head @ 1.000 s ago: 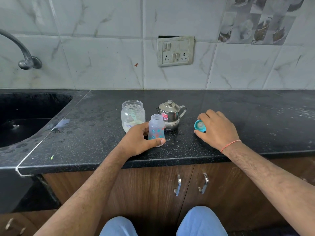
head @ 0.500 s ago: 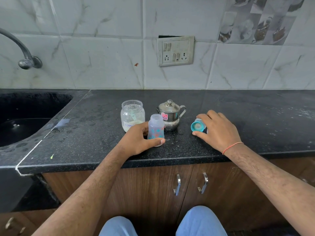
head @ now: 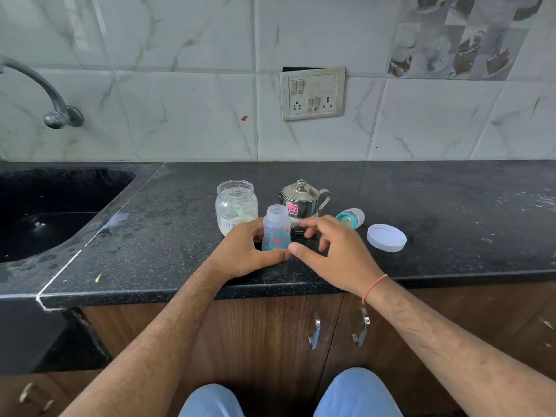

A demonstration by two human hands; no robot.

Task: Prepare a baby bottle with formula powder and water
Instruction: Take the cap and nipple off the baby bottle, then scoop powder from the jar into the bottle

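Note:
A small clear baby bottle (head: pixel 276 228) with teal and red prints stands uncapped on the black counter (head: pixel 436 206). My left hand (head: pixel 246 251) is wrapped around its base. My right hand (head: pixel 334 251) hovers just right of the bottle, fingers spread and empty. Behind the bottle, an open plastic jar (head: pixel 236 204) holds pale formula powder and a scoop. A lidded steel water pot (head: pixel 302 200) sits to the jar's right. The bottle's teal nipple cap (head: pixel 350 218) lies on its side beyond my right hand.
A white jar lid (head: pixel 386 237) lies flat at the right. A dark sink (head: pixel 45 212) with a tap (head: pixel 54 109) is at the left. A socket panel (head: pixel 313 93) is on the tiled wall. Cabinet handles (head: pixel 316 329) are below the counter edge.
My right hand let go of the teal nipple cap, which now lies on its side, and moved left toward the bottle. The white lid became visible. My left hand kept hold of the bottle.

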